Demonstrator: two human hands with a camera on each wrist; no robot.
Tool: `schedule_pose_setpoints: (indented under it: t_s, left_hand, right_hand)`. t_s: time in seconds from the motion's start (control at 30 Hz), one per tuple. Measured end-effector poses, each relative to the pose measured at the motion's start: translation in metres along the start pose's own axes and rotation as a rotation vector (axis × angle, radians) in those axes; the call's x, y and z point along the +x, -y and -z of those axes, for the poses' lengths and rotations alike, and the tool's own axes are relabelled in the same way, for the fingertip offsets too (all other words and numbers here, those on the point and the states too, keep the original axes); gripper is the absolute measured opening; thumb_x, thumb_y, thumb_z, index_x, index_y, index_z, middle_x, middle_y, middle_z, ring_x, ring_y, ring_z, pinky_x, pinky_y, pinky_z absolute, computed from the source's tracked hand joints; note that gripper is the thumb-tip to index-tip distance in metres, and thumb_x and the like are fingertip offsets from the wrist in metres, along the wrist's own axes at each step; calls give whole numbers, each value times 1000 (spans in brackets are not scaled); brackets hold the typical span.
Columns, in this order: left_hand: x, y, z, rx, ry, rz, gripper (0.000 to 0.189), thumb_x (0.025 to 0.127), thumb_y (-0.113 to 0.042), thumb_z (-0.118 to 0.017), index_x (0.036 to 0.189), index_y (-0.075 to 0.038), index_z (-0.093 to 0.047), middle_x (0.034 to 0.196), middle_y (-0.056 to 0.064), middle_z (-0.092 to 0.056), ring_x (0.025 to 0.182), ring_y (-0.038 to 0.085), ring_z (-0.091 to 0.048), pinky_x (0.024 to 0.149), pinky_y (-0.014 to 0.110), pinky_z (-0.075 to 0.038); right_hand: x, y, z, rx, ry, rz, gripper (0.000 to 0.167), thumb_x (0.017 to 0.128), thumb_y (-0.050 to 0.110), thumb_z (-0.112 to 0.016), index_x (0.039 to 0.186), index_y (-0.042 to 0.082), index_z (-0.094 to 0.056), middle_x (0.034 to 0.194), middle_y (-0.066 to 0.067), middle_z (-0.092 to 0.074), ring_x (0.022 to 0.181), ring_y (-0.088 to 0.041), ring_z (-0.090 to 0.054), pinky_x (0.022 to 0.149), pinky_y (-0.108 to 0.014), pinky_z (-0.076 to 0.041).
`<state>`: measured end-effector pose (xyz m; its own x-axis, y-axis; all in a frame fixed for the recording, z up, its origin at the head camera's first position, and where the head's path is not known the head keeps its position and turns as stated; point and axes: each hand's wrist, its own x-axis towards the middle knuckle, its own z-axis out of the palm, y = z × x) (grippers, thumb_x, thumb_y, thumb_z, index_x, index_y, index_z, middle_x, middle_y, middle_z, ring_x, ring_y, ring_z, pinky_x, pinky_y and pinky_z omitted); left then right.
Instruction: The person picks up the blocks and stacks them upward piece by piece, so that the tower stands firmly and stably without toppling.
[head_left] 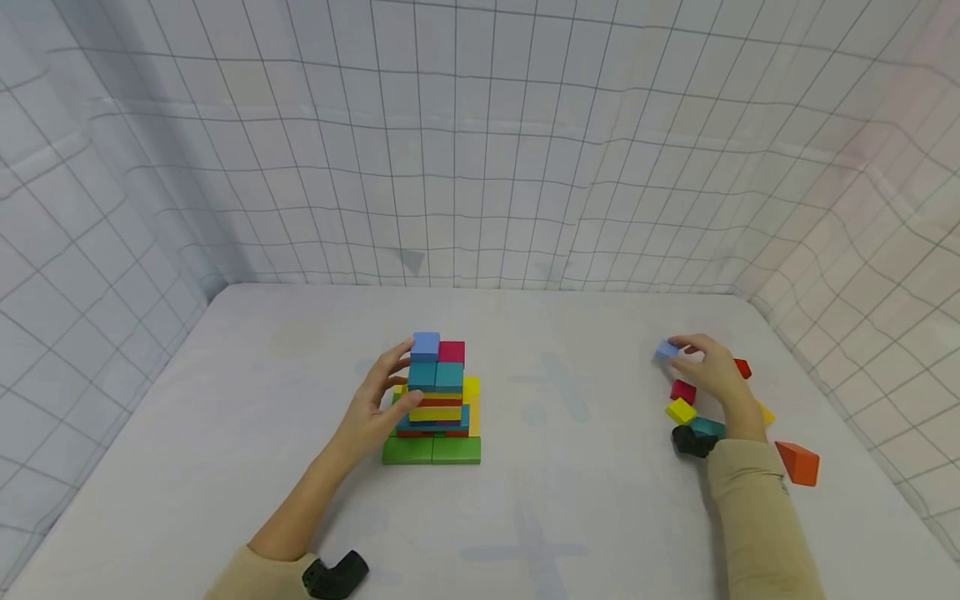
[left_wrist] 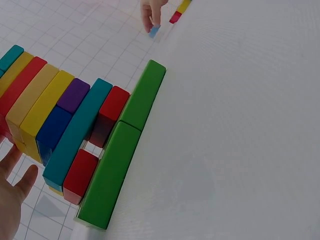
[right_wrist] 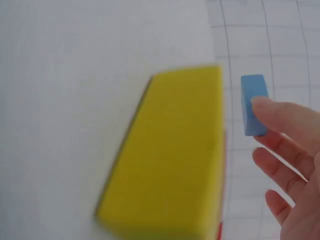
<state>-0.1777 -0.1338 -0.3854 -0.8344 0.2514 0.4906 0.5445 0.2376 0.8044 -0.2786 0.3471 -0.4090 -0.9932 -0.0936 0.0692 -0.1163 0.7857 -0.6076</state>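
Observation:
A tower of coloured blocks (head_left: 436,414) stands left of the table's middle on a base of green blocks (left_wrist: 111,172). Teal blocks (head_left: 449,377) form an upper layer, topped by a light blue block (head_left: 425,346) and a crimson block (head_left: 452,352). Beside the tower's left side is my left hand (head_left: 375,407), thumb toward the front and fingers spread; whether they touch it I cannot tell. At the right of the table, my right hand (head_left: 712,371) pinches another light blue block (right_wrist: 254,105) between thumb and fingers, as the right wrist view shows.
Around my right forearm lie loose blocks: a crimson block (head_left: 683,391), a yellow block (head_left: 681,411), a teal block (head_left: 707,427), an orange block (head_left: 798,463) and a red block (head_left: 742,367). White gridded cloth (head_left: 480,150) walls the back and sides.

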Motion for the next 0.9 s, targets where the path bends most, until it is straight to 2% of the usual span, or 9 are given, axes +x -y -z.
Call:
schedule_pose_setpoints:
  t_s: [0.17,0.33,0.43,0.53,0.67,0.8,0.9]
  left_hand:
    - [-1,0,1,6,0,-2,62,82,12,-52,138,3,-27,137,22,-35,117,-6,-34,93,42,-40]
    - [-1,0,1,4,2,14,62,83,11,-52,139,2,-27,137,21,-35,117,-5,-34,94,38,-40]
    - [-1,-1,1,5,6,28,62,84,10,-52,140,1,-27,138,21,-35,117,-5,-34,95,39,-39]
    - [-1,-1,1,6,6,34,62,84,10,-52,140,1,-27,138,20,-35,117,-5,-34,95,37,-39]
    - [-1,0,1,-2,7,25,62,84,10,-52,139,2,-27,138,21,-35,117,-5,-34,95,28,-38]
    - [-1,0,1,-7,13,24,62,84,10,-52,140,1,-27,138,20,-35,118,0,-35,94,25,-37]
    - [-1,0,2,-6,16,34,62,84,10,-52,140,0,-27,138,20,-34,120,12,-37,95,27,-37]
  right_hand:
    - [9,52,-10,27,-47,196,37,87,20,-63,120,5,-56,116,-16,-53,105,-33,-46,91,-54,-36]
    - [13,117,-32,100,-73,487,34,80,6,-69,113,2,-61,110,-13,-59,95,-28,-52,86,-46,-39]
    - [12,155,-49,152,-45,629,34,77,3,-71,110,2,-63,107,-11,-61,91,-27,-54,82,-39,-42]
    - [8,189,-66,204,30,684,34,77,5,-72,110,4,-63,107,-7,-61,91,-23,-54,82,-34,-44]
    - [3,225,-84,251,113,699,33,79,10,-71,111,6,-64,108,-4,-60,93,-18,-52,82,-30,-46]
    - [0,246,-94,279,142,716,33,80,11,-71,111,6,-64,107,-4,-60,94,-17,-51,81,-29,-47]
    - [-1,254,-98,282,160,724,31,80,12,-71,110,5,-65,106,-4,-60,94,-17,-51,79,-29,-47]
